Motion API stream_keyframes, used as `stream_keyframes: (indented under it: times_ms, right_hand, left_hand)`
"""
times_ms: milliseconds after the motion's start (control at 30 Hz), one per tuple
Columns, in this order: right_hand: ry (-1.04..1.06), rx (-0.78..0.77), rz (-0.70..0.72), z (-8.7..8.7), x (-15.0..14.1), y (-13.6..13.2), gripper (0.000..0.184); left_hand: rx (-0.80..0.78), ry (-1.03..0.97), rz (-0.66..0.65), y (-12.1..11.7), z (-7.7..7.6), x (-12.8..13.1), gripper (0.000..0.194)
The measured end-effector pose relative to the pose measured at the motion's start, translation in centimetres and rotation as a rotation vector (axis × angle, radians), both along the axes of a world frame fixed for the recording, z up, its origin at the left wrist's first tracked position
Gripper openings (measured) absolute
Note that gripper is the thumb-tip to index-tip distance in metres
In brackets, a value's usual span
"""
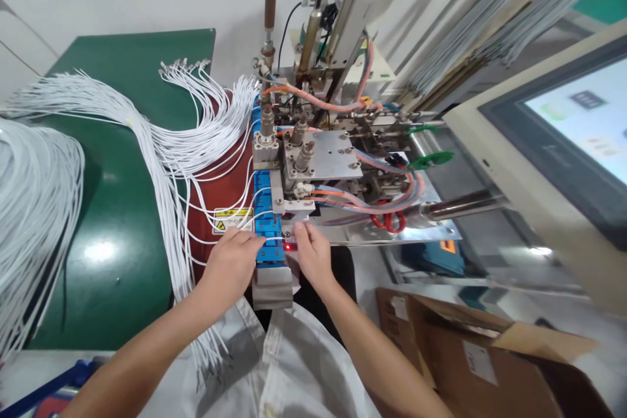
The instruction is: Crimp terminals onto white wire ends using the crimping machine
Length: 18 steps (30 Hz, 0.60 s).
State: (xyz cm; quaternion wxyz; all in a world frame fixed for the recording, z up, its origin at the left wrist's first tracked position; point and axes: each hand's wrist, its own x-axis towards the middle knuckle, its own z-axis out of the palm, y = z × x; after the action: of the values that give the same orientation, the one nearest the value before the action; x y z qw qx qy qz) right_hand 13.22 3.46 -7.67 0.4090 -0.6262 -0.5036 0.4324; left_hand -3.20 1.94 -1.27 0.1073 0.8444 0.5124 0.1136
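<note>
Blue fixture rail [268, 222]: centre, long axis near-to-far | our left hand [230, 268]: fingers curled onto its near end | our right hand [312, 255]: fingertips pinched beside it; contents indiscernible | white wires [171, 150]: fanning left over green surface [117, 241].

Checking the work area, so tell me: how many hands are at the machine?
2: left hand on the blue fixture, right hand just right of it. None hidden, seemingly.

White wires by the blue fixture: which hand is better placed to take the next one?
Probably the left hand: it rests on the blue fixture beside the white wires. The right hand is on the far side.
</note>
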Motion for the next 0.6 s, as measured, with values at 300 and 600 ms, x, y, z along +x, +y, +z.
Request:
stream_keyframes:
  times_ms: [300,600]
  right_hand:
    - [0.31,0.128,-0.141,1.7,1.7,-2.1,0.038]
    - [0.464,0.255,-0.078,2.6,1.9,-3.1,0.036]
  left_hand:
    - [0.253,-0.082,0.597,-1.6,2.3,-6.4,0.031]
    - [-0.105,-0.111,0.94,-2.6,1.1,-7.6,0.077]
